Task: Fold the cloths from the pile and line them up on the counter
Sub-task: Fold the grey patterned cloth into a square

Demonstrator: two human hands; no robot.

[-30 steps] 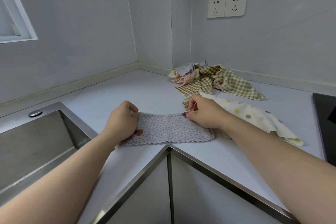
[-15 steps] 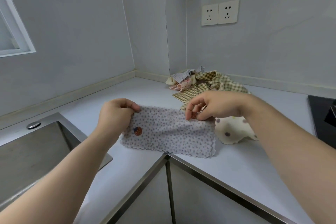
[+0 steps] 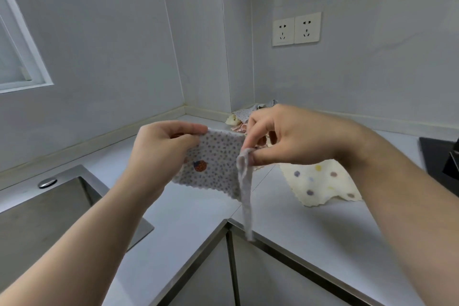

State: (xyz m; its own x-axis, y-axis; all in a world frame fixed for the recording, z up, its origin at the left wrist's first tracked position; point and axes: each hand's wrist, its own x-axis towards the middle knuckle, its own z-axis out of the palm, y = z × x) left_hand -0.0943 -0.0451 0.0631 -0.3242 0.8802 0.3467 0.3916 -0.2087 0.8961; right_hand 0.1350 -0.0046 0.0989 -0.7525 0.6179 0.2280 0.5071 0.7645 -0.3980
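The speckled grey cloth [image 3: 213, 164], scallop-edged with a red motif, hangs above the counter [image 3: 198, 218]. The left hand [image 3: 161, 149] pinches its left top edge and the right hand [image 3: 285, 139] its right corner. A cream dotted cloth [image 3: 320, 181] lies right, the pile [image 3: 238, 119] far, and a steel sink [image 3: 49, 218] left.

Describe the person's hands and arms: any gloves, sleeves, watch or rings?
Both bare. The left hand and right hand show no gloves or rings. The left forearm and right forearm are uncovered to the frame edge: no sleeve, watch or band in view.
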